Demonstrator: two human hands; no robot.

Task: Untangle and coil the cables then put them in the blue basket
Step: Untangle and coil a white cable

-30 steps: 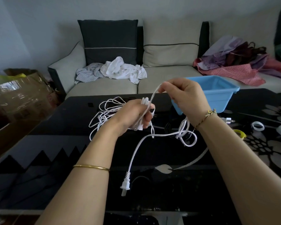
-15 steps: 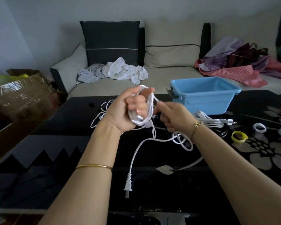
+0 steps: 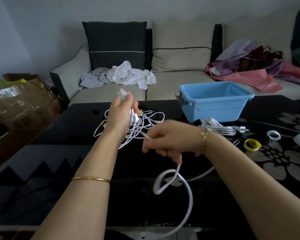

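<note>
- Head view, progress: the blue basket (image 3: 213, 110) sits on the far right of the bench (image 3: 73, 153), and no cable shows inside it, so I judge the task to be in its early-to-middle part.
- One white bundle (image 3: 218, 128) lies just in front of the basket, looking already gathered but not yet put in.
- A loose white tangle (image 3: 151, 116) is spread on the bench behind the hands and has yet to be sorted.
- The left hand (image 3: 121, 115) is raised above the bench, its fingers (image 3: 134, 106) curled round a few gathered loops of the white cable (image 3: 173, 181). This coil looks only partly wound.
- The right hand (image 3: 166, 141) is lower and nearer, its fingers (image 3: 154, 149) curled round the free run of the same cable.
- Direction: the cable runs diagonally from the left hand's coil down and right to the right hand. It then drops toward the wearer in one loose loop, and its tail sweeps to the bottom edge. The plug end is out of sight.
- Left to do: finish this coil, untangle the rest, and put everything in the basket.
</note>
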